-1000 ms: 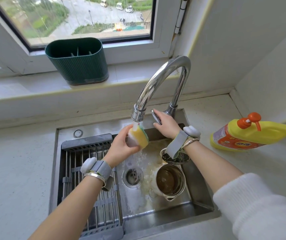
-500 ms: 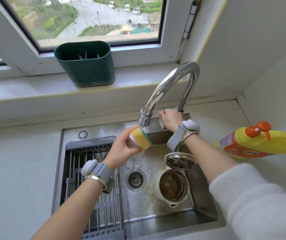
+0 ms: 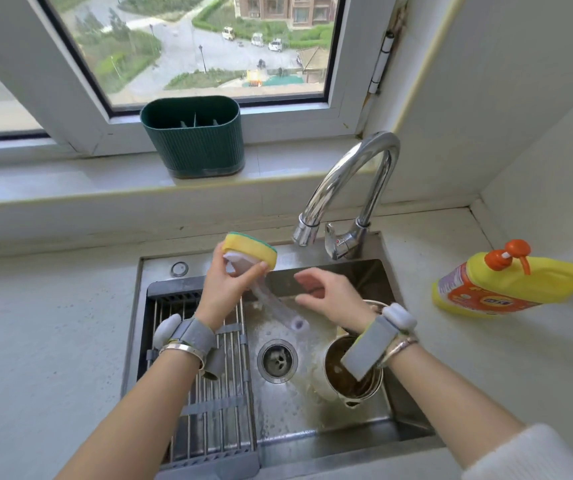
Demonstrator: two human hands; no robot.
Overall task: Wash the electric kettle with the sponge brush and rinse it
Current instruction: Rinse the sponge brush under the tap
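Left hand (image 3: pixel 224 289) grips sponge brush (image 3: pixel 250 252); right hand (image 3: pixel 330 299) loose (empty); kettle (image 3: pixel 352 372) in sink (image 3: pixel 364 441).

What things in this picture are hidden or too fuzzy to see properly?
Head view, the only one:
- Kettle: the right wrist strap covers part of its mouth, so the inside is only partly seen.
- Kettle lid: mostly behind the right hand.
- Sponge brush handle: blurred and see-through; the left hand covers its top.
- Detergent bottle: label print too small to read.
- Faucet: no water stream shows.
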